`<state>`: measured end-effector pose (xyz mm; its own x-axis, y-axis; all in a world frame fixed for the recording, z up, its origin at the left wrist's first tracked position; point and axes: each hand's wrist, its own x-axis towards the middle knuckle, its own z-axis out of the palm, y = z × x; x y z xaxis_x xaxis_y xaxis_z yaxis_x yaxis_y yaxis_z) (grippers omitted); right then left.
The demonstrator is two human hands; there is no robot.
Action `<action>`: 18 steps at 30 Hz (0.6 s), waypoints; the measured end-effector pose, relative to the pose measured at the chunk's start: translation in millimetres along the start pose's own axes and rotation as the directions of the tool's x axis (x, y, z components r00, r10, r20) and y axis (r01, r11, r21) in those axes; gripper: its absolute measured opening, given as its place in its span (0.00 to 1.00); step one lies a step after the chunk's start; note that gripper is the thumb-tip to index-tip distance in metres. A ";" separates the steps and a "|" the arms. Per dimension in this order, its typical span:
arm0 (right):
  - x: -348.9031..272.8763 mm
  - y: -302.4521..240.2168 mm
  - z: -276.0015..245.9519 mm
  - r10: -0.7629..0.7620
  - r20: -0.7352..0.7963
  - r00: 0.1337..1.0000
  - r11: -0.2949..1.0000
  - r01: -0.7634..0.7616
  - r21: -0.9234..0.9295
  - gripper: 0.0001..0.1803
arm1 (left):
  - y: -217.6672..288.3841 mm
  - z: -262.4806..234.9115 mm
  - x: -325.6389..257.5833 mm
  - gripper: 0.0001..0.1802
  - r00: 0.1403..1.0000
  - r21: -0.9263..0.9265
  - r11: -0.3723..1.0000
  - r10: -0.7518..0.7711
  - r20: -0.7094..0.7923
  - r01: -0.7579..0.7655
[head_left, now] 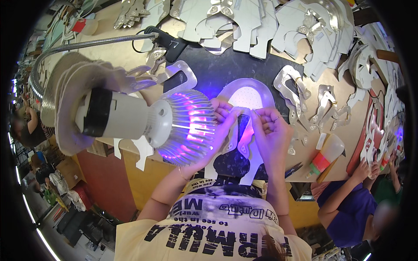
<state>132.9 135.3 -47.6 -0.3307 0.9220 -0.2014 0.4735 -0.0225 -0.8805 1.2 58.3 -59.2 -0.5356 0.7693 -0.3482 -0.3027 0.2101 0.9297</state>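
Observation:
Under the purple light, a shoe upper [247, 96] lies on the dark work mat [200, 65], with a white perforated toe part and a shiny silver rim. My left hand [223, 114] pinches its inner edge from the left, partly behind the lamp head. Opposite it, my right hand [275, 130] closes thumb and fingers on the same edge; a ring shows on one finger. The fingertips are close together there. Below them a dark, rounded tongue-like piece [232, 163] lies between the upper's two sides.
A ribbed lamp [185, 126] on a metal gooseneck [96, 40] blocks the left side. Stacked white shoe parts [209, 26] line the back. Silver cut pieces [294, 91], a red-banded bottle [326, 154] and pens [294, 168] lie at right. A co-worker in purple [348, 213] works at far right.

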 end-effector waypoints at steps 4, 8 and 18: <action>0.8 -1.4 0.0 -0.007 -0.003 1.000 1.000 0.007 -0.003 0.04 | -1.5 0.3 0.3 0.10 0.995 0.273 0.958 0.095 -0.024 -0.085; 0.6 -1.9 -0.2 0.015 0.006 1.000 1.000 -0.015 0.012 0.05 | 0.1 1.8 -0.5 0.11 0.995 0.314 0.947 0.089 -0.040 -0.072; -0.6 2.3 3.5 -0.026 -0.025 0.999 1.000 0.026 0.008 0.04 | 0.2 5.1 0.2 0.13 0.991 0.325 0.943 0.107 -0.080 -0.076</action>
<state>131.4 133.3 -51.0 -0.3220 0.9318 -0.1677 0.4585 -0.0015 -0.8887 5.1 61.6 -58.5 -0.6264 0.7366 -0.2550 0.0111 0.3355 0.9420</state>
